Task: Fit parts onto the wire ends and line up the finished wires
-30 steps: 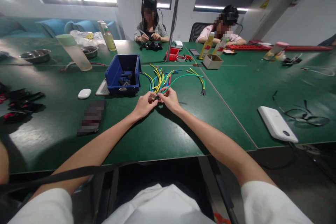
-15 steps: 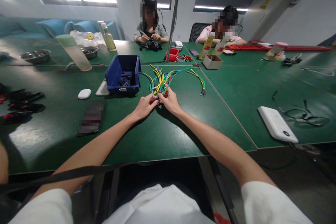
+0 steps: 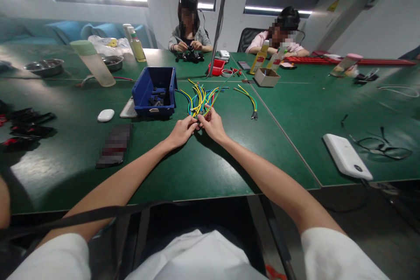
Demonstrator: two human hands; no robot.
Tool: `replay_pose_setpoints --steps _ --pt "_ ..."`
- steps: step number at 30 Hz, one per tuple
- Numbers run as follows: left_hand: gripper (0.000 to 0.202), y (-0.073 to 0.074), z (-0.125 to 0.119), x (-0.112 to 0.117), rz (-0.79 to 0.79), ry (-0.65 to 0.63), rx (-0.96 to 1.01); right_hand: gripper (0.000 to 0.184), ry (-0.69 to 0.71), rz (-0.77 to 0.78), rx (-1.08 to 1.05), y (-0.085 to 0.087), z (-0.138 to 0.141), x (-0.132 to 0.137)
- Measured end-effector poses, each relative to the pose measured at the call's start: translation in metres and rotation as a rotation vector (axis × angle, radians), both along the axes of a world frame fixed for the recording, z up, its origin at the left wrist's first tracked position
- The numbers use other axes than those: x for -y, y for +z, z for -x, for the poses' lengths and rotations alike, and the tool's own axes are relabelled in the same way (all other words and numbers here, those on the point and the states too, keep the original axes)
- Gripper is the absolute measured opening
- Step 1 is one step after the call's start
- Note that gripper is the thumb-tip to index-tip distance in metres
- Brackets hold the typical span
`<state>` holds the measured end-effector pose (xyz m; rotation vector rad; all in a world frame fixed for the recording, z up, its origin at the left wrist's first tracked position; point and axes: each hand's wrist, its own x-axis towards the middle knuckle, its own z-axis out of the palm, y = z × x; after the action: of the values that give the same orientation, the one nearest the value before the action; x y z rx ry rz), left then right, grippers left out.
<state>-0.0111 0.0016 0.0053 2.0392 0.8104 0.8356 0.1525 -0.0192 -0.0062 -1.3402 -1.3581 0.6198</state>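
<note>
My left hand (image 3: 184, 130) and my right hand (image 3: 212, 124) meet at the near end of a pile of wires. The fingers of my left hand are pinched on a small black piece, mostly hidden between the fingertips. My right hand is closed on a green wire (image 3: 219, 95), whose blurred free end slants up and right. Yellow, blue, green and red wires (image 3: 198, 96) lie just beyond my fingers. To their right, a separate wire bundle (image 3: 251, 100) ends in dark connectors. A blue bin (image 3: 139, 96) left of the wires holds several small black pieces (image 3: 157, 97).
Left lie a white case (image 3: 106, 115) and a dark phone (image 3: 114, 145). Right are a white power bank (image 3: 346, 155) and glasses (image 3: 382, 144). Farther back stand a small carton (image 3: 266, 79), a red box (image 3: 216, 69) and bottles (image 3: 259, 60). Two people sit across the green table (image 3: 210, 175).
The green wire's free end has swung up and to the left and is now blurred. Both of my hands stay pinched together in nearly the same place.
</note>
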Motion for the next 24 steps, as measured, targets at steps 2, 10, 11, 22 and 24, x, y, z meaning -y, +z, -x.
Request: replay_pose_setpoints --steps 2,10,11,22,24 --pt "0.020 -0.001 0.000 0.000 -0.020 -0.002 -0.016 0.059 -0.009 0.001 -0.010 0.000 0.000 0.000" --pt "0.026 -0.007 -0.001 -0.003 -0.013 -0.065 -0.006 0.050 -0.057 0.010 -0.015 0.001 -0.002 -0.003" --pt "0.027 -0.006 -0.001 -0.002 -0.014 -0.064 -0.010 0.047 -0.068 0.006 -0.014 0.000 -0.002 -0.003" --pt "0.023 -0.006 0.001 -0.005 -0.059 0.055 -0.008 0.031 -0.040 0.013 -0.017 -0.003 -0.019 -0.016" --pt "0.021 -0.005 0.003 -0.007 -0.140 0.093 -0.053 0.027 -0.038 0.012 0.007 -0.002 -0.021 -0.017"
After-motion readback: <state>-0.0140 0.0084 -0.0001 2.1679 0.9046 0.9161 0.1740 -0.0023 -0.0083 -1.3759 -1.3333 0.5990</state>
